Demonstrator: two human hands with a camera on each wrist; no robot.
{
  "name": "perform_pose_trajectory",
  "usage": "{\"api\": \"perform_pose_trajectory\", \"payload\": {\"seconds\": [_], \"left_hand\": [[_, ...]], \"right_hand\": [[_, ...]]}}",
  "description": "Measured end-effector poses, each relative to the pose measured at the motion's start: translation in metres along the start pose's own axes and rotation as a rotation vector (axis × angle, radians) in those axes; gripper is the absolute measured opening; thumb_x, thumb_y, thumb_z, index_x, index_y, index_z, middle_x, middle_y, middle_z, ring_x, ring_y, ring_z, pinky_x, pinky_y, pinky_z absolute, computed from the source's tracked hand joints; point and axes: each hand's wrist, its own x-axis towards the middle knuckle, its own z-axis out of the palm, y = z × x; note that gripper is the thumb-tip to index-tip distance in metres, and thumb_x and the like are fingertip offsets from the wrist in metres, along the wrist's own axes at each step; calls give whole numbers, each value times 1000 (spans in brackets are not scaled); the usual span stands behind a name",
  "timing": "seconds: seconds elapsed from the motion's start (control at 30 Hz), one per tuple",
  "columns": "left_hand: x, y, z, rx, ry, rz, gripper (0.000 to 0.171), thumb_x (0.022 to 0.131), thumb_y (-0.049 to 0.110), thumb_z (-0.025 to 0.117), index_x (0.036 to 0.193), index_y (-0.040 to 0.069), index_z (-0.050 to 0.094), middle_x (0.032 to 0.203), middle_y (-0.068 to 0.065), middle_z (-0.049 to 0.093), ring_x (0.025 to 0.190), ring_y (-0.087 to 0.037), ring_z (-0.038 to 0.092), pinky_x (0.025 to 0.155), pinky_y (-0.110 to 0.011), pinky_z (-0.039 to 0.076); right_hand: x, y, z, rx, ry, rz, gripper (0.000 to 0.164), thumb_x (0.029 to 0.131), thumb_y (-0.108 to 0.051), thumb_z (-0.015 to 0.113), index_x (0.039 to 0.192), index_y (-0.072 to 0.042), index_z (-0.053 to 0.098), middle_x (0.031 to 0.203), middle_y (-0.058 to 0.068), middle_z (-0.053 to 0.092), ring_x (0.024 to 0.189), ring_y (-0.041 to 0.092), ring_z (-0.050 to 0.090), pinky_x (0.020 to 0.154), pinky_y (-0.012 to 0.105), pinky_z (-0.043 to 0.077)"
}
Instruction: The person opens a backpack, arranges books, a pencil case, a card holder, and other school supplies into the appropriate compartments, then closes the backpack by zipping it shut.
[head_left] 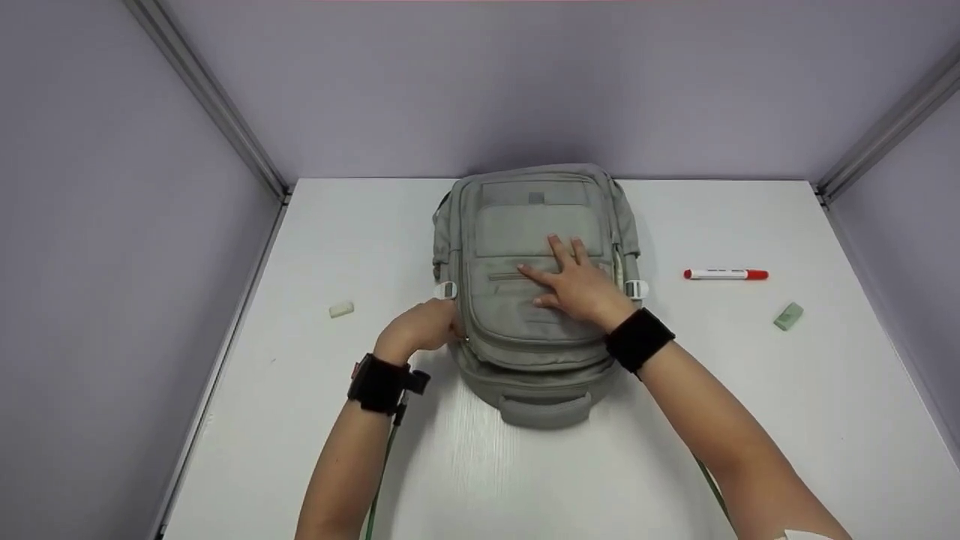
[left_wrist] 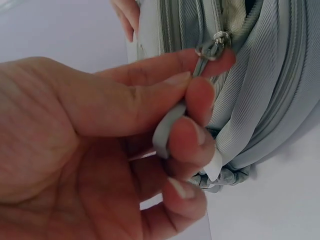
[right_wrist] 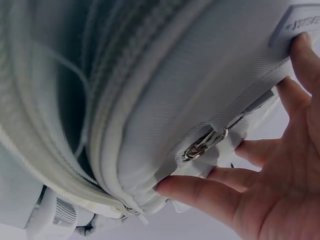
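Note:
A grey-green backpack (head_left: 536, 229) lies on the white table with its top handle (head_left: 545, 409) toward the near edge. At its left side, my left hand (head_left: 421, 326) pinches a fabric zipper pull (left_wrist: 168, 128) between thumb and fingers. The metal zipper slider (left_wrist: 221, 39) shows just beyond the fingertips in the left wrist view. My right hand (head_left: 581, 289) rests on the front panel with its fingers spread, close to a small pocket zipper (right_wrist: 202, 143). In the right wrist view, an unzipped compartment (right_wrist: 72, 110) gapes along the bag's side.
A small off-white eraser-like block (head_left: 341, 309) lies left of the bag. To the right are a red-capped marker (head_left: 725, 274) and a small green block (head_left: 788, 316). Panels (head_left: 465, 90) enclose the table's back and sides. Thin green cables (head_left: 381, 480) run from the wrist bands.

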Motion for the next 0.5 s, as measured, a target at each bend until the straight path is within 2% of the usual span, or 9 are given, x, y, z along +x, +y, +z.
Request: {"api": "perform_pose_trajectory", "payload": {"seconds": [0.1,0.2,0.33,0.5], "left_hand": [[0,1,3,-2,-21,68,43,84,-14,57,56,11,38,55,5,25,50,-10,24,49,-25,24],[-1,4,5,4,-45,128,36,84,-13,61,54,5,52,54,7,31,50,-8,28,49,-23,26],[0,10,7,-9,-107,189,23,85,-10,65,66,0,72,55,7,45,52,-8,32,50,-21,31],[5,21,17,-17,-164,269,26,86,-10,62,63,-1,69,54,6,39,51,-8,26,49,-22,27]], "right_hand": [[2,1,-2,-15,-9,6,60,97,-52,50,153,-38,32,161,22,0,142,54,2,80,58,52],[1,1,-4,-31,-16,6,60,97,-51,50,153,-37,32,161,22,0,142,54,3,81,58,51],[0,1,-3,-45,-11,5,60,98,-51,49,153,-37,31,161,23,0,141,54,3,81,58,51],[-3,3,1,-72,21,0,60,98,-52,48,153,-37,31,161,23,2,141,55,5,79,59,51]]}}
